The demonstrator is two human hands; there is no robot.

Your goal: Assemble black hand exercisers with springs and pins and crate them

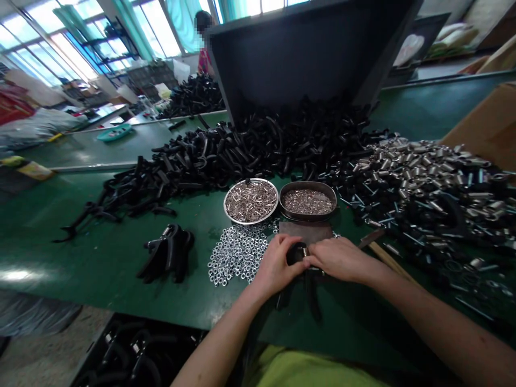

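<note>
Two hands work close together, both closed on one small assembly: the left hand [280, 263] curls thumb and fingers around a black part [311, 301], apparently to steady it, while the right hand [336, 258] pinches at a coiled spring [305, 251] set in it, seemingly to keep the coil in line. The black part's handle hangs toward the body, below the fingers. Just beyond the hands lies a flat metal block [302, 231], perhaps a firm surface to work against. Loose nuts [234, 255] spread just left of the left hand; ahead stand a round dish [250, 223] of pins and an oval tin [308, 217] of small metal pieces, probably kept near for short reaches. Farther left rests a cluster of black pieces [173, 255], apart from the big black heap [226, 153] ahead. Metal springs [407, 166] pile up beyond the right hand.
</note>
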